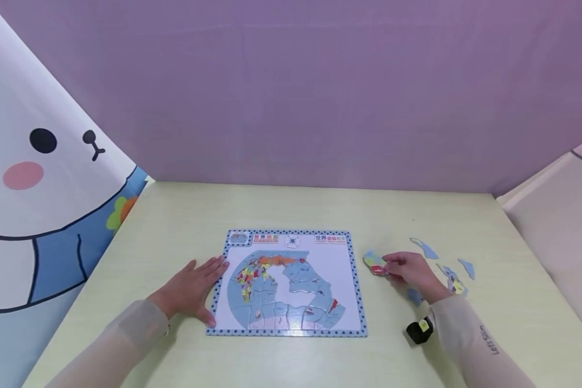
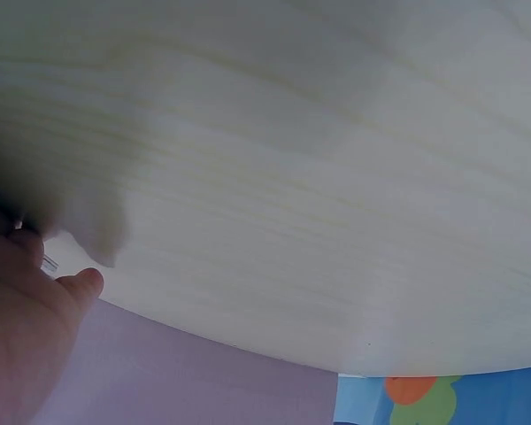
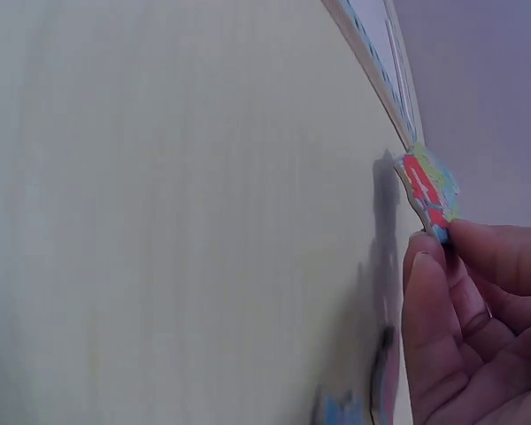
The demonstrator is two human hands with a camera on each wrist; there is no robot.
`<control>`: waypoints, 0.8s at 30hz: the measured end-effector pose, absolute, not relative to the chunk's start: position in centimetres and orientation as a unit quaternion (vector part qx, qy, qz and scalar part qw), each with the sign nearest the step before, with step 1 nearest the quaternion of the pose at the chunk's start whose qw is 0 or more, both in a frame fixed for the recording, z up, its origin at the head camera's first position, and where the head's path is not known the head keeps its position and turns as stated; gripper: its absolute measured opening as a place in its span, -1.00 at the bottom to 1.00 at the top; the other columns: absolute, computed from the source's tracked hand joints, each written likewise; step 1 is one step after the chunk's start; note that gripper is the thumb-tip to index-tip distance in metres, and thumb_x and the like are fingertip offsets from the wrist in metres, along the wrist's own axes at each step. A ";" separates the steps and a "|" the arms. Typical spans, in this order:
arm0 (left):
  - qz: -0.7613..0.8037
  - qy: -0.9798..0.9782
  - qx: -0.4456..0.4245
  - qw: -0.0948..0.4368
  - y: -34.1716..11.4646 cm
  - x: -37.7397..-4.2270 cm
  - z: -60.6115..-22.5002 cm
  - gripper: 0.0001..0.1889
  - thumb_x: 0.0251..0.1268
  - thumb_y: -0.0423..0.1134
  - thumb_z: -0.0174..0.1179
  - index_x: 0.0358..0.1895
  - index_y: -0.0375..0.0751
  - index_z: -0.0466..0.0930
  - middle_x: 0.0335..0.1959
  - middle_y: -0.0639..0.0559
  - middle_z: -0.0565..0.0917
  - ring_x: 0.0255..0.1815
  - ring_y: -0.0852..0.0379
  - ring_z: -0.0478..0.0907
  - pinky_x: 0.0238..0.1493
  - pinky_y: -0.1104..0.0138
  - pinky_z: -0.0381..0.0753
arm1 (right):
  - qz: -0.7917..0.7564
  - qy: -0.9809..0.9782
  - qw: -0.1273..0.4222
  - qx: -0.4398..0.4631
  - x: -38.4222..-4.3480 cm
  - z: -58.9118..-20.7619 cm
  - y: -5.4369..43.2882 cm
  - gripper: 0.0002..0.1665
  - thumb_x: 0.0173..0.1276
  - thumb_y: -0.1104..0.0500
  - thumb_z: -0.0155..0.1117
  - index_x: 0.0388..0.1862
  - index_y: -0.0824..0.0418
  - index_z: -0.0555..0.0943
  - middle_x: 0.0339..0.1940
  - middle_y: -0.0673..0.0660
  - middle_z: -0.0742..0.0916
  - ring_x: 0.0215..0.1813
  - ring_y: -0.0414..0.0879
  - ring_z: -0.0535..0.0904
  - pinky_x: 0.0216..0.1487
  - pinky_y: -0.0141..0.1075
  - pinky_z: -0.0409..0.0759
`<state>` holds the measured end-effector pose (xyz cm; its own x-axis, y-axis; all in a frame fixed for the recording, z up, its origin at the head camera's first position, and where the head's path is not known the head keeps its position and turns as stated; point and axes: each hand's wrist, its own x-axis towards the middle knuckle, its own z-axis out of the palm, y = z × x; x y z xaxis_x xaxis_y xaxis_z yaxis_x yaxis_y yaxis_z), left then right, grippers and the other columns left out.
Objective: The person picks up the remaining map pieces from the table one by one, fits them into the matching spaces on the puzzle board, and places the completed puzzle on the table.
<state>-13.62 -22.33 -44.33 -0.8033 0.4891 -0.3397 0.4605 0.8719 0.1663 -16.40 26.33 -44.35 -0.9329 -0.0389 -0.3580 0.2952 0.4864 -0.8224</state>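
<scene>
A world map jigsaw puzzle (image 1: 287,283) lies flat, with a blue dotted frame. Blue sea pieces and colourful land pieces fill part of its round map, while bare white areas show in the middle and upper right. My left hand (image 1: 191,288) rests at the frame's left side, its fingers extended; in the left wrist view only part of that hand (image 2: 26,328) shows. Right of the board, my right hand (image 1: 414,274) pinches a green, blue and red puzzle piece (image 1: 375,262) between thumb and fingers. The right wrist view shows this piece (image 3: 429,190) held above the tabletop.
Several loose puzzle pieces lie on the right: a blue one (image 1: 424,248), a small blue one (image 1: 466,268), and a multicoloured one (image 1: 453,280) partly behind my wrist. A small black box (image 1: 419,330) is beside my right sleeve. A purple cloth (image 1: 320,108) stands behind the table (image 1: 174,207).
</scene>
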 end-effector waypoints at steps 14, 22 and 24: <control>0.035 0.949 0.248 0.191 -22.4 -13.6 -44.3 0.34 -0.41 0.47 0.37 0.47 -0.33 0.08 0.50 -0.21 0.10 0.50 -0.21 -0.05 0.34 -0.28 -0.05 | -0.528 0.828 0.165 0.087 -15.9 -44.1 23.8 -0.61 0.37 0.39 0.10 0.13 0.56 0.45 -0.22 0.25 0.70 -0.40 -0.13 0.60 -0.33 -0.30 0.66; 0.035 0.949 0.246 0.193 -22.3 -13.6 -44.5 0.34 -0.41 0.47 0.37 0.47 -0.31 0.07 0.50 -0.20 0.09 0.51 -0.20 -0.05 0.35 -0.27 -0.06 | -0.534 0.825 0.165 0.081 -15.9 -44.1 23.1 -0.61 0.38 0.39 0.09 0.14 0.57 0.45 -0.18 0.29 0.68 -0.39 -0.11 0.58 -0.31 -0.29 0.66; 0.033 0.950 0.247 0.191 -22.3 -13.6 -44.5 0.34 -0.42 0.47 0.37 0.47 -0.31 0.08 0.50 -0.20 0.09 0.51 -0.20 -0.05 0.35 -0.27 -0.05 | -0.534 0.824 0.166 0.086 -16.0 -44.1 22.9 -0.61 0.38 0.38 0.10 0.14 0.55 0.45 -0.17 0.29 0.68 -0.38 -0.11 0.58 -0.30 -0.29 0.66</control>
